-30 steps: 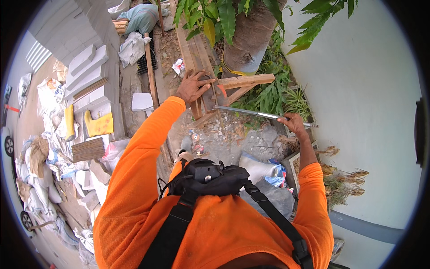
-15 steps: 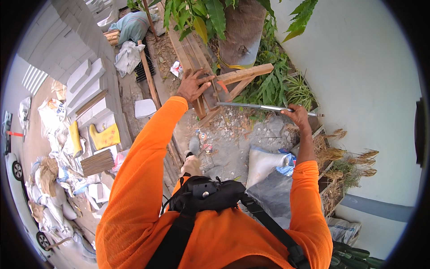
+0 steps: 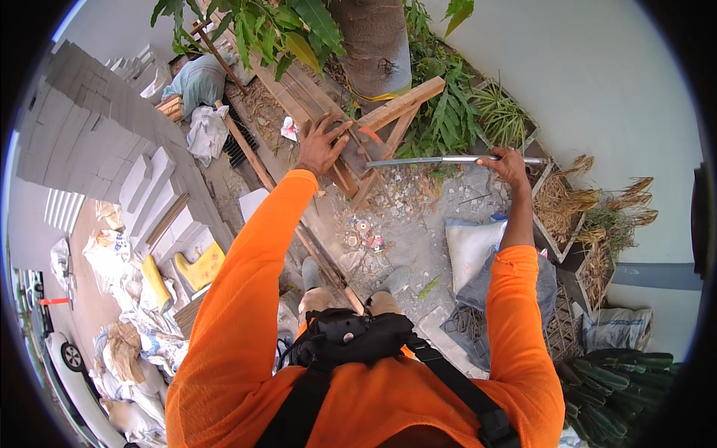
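My left hand (image 3: 321, 148) lies with its fingers apart on the end of a wooden bench of long planks (image 3: 302, 101). A dark flat piece (image 3: 355, 143) lies on the planks beside my fingertips. In my right hand (image 3: 509, 166), fingers wrapped round it, is a long, thin metal bar (image 3: 433, 160). Its far end reaches left to the bench end, by the dark piece. The other end sticks out past my right hand. What the bar's tip touches there is too small to tell. An angled timber brace (image 3: 403, 103) with an orange mark joins the bench.
A tree trunk (image 3: 371, 48) and leafy plants stand behind the bench. On the left are stacked grey blocks (image 3: 71, 119), yellow boots (image 3: 200, 267) and white sacks (image 3: 112, 261). Planters (image 3: 556, 224) line the wall at right. A white sack (image 3: 472, 246) lies near my right forearm.
The view has shifted, and both my boots now show. The bar has turned from sloping down to the right to nearly level, still in my right hand. My left hand stays on the planks.
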`<state>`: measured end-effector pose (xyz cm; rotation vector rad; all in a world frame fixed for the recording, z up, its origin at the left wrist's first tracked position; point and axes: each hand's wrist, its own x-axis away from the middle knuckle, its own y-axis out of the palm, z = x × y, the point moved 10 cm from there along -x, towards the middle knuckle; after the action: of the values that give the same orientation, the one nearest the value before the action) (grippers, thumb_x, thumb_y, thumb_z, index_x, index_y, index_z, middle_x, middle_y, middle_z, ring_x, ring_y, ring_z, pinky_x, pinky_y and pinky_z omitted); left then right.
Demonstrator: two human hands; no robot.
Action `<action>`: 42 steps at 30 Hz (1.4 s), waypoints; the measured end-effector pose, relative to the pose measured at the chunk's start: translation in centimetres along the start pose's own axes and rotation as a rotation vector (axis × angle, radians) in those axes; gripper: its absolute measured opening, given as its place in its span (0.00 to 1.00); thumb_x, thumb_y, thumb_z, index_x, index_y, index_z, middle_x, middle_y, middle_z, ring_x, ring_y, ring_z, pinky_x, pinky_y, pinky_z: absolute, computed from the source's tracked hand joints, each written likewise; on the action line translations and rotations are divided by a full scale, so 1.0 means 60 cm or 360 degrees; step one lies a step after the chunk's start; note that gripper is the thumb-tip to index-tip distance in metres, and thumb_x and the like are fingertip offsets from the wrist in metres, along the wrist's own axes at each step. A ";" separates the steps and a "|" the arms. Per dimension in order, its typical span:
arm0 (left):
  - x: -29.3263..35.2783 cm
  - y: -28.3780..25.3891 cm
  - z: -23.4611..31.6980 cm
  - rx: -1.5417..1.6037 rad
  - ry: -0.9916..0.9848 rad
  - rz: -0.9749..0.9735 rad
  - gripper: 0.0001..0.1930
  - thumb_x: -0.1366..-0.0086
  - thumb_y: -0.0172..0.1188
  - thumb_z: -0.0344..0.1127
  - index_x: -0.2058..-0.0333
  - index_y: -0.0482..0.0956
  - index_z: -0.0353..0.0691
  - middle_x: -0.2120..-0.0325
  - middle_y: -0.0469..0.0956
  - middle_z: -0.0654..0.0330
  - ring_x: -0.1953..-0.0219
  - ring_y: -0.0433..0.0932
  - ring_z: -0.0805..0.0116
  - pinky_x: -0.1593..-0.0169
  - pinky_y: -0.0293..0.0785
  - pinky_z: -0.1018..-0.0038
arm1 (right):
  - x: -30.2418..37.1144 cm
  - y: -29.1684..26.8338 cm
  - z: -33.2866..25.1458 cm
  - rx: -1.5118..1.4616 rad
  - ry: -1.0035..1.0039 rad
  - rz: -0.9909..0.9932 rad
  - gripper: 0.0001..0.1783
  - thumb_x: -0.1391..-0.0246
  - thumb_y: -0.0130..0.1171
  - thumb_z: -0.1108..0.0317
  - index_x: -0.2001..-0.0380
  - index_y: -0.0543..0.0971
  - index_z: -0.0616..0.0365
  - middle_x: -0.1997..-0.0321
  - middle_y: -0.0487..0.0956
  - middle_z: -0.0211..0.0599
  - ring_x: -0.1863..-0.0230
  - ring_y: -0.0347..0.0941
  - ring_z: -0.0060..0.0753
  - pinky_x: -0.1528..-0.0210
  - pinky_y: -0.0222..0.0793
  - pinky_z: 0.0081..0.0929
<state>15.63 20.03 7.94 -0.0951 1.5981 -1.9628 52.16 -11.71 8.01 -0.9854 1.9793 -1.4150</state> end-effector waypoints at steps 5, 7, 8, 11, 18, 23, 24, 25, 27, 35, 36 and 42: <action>-0.001 0.010 -0.009 -0.0011 0.0022 0.0035 0.22 0.25 0.49 0.56 0.35 0.74 0.70 0.31 0.65 0.65 0.26 0.56 0.59 0.24 0.41 0.44 | 0.133 0.024 -0.002 -0.0029 0.0250 0.0126 0.46 0.63 0.66 0.19 0.71 0.88 0.57 0.80 0.81 0.44 0.71 0.81 0.50 0.64 0.74 0.45; 0.008 0.013 -0.013 0.0010 0.0035 0.0041 0.22 0.25 0.48 0.55 0.35 0.74 0.70 0.31 0.65 0.65 0.26 0.55 0.58 0.24 0.41 0.44 | 0.205 0.040 -0.020 -0.0063 0.0445 0.0125 0.45 0.62 0.66 0.19 0.71 0.88 0.57 0.79 0.81 0.44 0.70 0.81 0.50 0.63 0.74 0.46; 0.007 0.012 -0.014 0.0035 0.0055 0.0057 0.22 0.25 0.48 0.55 0.35 0.74 0.71 0.31 0.65 0.65 0.26 0.55 0.58 0.24 0.41 0.43 | 0.244 0.046 -0.030 -0.0071 0.0545 0.0131 0.45 0.62 0.65 0.19 0.71 0.88 0.57 0.79 0.81 0.44 0.70 0.81 0.50 0.63 0.74 0.46; 0.011 0.020 -0.019 0.0068 0.0073 0.0069 0.22 0.25 0.47 0.55 0.35 0.74 0.71 0.31 0.64 0.64 0.26 0.55 0.58 0.24 0.41 0.42 | 0.351 0.064 -0.077 -0.0032 0.0739 0.0235 0.45 0.59 0.62 0.19 0.69 0.88 0.56 0.78 0.82 0.46 0.69 0.82 0.52 0.64 0.73 0.46; 0.008 0.013 -0.018 0.0087 0.0096 0.0025 0.24 0.24 0.45 0.54 0.33 0.73 0.66 0.31 0.64 0.57 0.27 0.57 0.53 0.27 0.41 0.35 | 0.474 0.054 -0.195 0.0208 0.0972 0.0364 0.47 0.53 0.55 0.17 0.68 0.89 0.55 0.76 0.83 0.48 0.66 0.83 0.54 0.63 0.74 0.49; 0.008 0.012 -0.008 0.0149 0.0128 -0.0010 0.24 0.24 0.43 0.54 0.33 0.73 0.63 0.32 0.63 0.54 0.28 0.57 0.50 0.28 0.40 0.31 | 0.548 0.084 -0.265 0.0247 0.1223 0.0470 0.47 0.52 0.52 0.16 0.67 0.89 0.53 0.76 0.84 0.48 0.67 0.83 0.55 0.64 0.75 0.48; 0.011 0.011 -0.012 0.0159 0.0157 0.0010 0.24 0.23 0.43 0.54 0.33 0.73 0.62 0.32 0.64 0.54 0.28 0.57 0.50 0.27 0.40 0.31 | 0.568 0.102 -0.287 0.0227 0.1287 0.0494 0.47 0.51 0.52 0.16 0.67 0.90 0.53 0.77 0.83 0.47 0.67 0.83 0.55 0.64 0.75 0.48; 0.009 0.009 -0.013 0.0171 0.0186 0.0031 0.25 0.23 0.42 0.54 0.34 0.74 0.61 0.32 0.64 0.53 0.28 0.57 0.49 0.27 0.40 0.30 | 0.581 0.117 -0.310 0.0274 0.1345 0.0528 0.48 0.51 0.51 0.15 0.68 0.89 0.54 0.77 0.83 0.48 0.68 0.83 0.55 0.65 0.75 0.48; 0.017 0.011 -0.021 0.0172 0.0203 0.0033 0.25 0.23 0.42 0.54 0.34 0.75 0.59 0.33 0.64 0.53 0.29 0.58 0.48 0.27 0.40 0.30 | 0.604 0.134 -0.367 0.0315 0.1469 0.0589 0.48 0.51 0.51 0.15 0.70 0.89 0.54 0.77 0.83 0.47 0.70 0.83 0.55 0.67 0.75 0.48; 0.010 0.007 -0.030 0.0180 0.0169 0.0035 0.24 0.22 0.41 0.54 0.37 0.78 0.57 0.33 0.65 0.50 0.31 0.60 0.43 0.28 0.43 0.31 | 0.648 0.200 -0.563 0.0482 0.1843 0.0802 0.47 0.49 0.51 0.17 0.74 0.87 0.57 0.77 0.83 0.53 0.71 0.83 0.58 0.69 0.75 0.48; 0.004 0.005 -0.031 0.0184 0.0159 0.0029 0.24 0.22 0.41 0.54 0.37 0.78 0.57 0.33 0.65 0.50 0.31 0.59 0.43 0.28 0.42 0.31 | 0.645 0.200 -0.563 0.0474 0.1845 0.0807 0.48 0.49 0.51 0.17 0.74 0.87 0.57 0.77 0.83 0.53 0.71 0.83 0.58 0.68 0.75 0.49; 0.005 -0.009 -0.017 0.0216 0.0124 0.0027 0.23 0.23 0.45 0.54 0.38 0.78 0.57 0.35 0.66 0.55 0.29 0.57 0.49 0.25 0.40 0.34 | 0.641 0.193 -0.475 0.0253 0.1721 0.0768 0.50 0.51 0.50 0.15 0.72 0.88 0.58 0.77 0.83 0.53 0.70 0.83 0.60 0.67 0.76 0.50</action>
<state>14.77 20.84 8.05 0.0496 1.5033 -2.0785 4.39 -23.68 6.57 0.4754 2.4610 -1.9409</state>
